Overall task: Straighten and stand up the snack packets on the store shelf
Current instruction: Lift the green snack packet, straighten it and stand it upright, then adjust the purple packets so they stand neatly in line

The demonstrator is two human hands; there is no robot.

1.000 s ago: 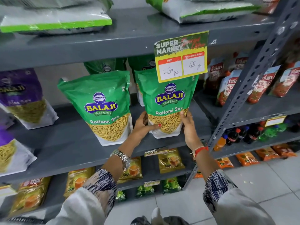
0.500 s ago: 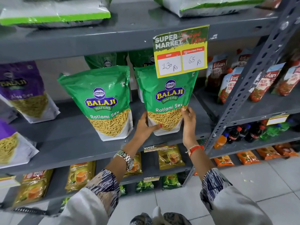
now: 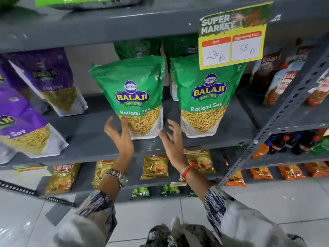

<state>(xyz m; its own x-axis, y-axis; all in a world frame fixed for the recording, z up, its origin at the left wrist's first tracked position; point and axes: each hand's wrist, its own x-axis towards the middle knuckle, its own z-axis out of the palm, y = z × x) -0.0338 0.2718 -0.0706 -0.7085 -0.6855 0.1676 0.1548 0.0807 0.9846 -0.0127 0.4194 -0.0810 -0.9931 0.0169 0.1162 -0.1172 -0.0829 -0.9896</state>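
Both hands are open with fingers spread, the left hand (image 3: 119, 134) and right hand (image 3: 173, 138) either side of the left green packet (image 3: 131, 97), gripping nothing. It stands upright on the grey shelf (image 3: 89, 139), next to a second green packet (image 3: 204, 97) under the price sign (image 3: 231, 36).

Two Ratlami Sev packets standing side by side on middle shelf (image 3: 92, 141): left packet (image 3: 132, 97), right packet (image 3: 204, 97), small gap between. More packets sitting behind both, far side. Aloo Sev packets (image 3: 51, 82) leaning at left. Price card (image 3: 231, 36) hanging from upper shelf edge, overlapping right packet top. Left hand (image 3: 121, 134) and right hand (image 3: 171, 138) hovering near, flanking left packet base. Ketchup pouches (image 3: 277, 86) sitting right, past upright post (image 3: 277, 118). Tea packets (image 3: 154, 166) lying on shelf below.
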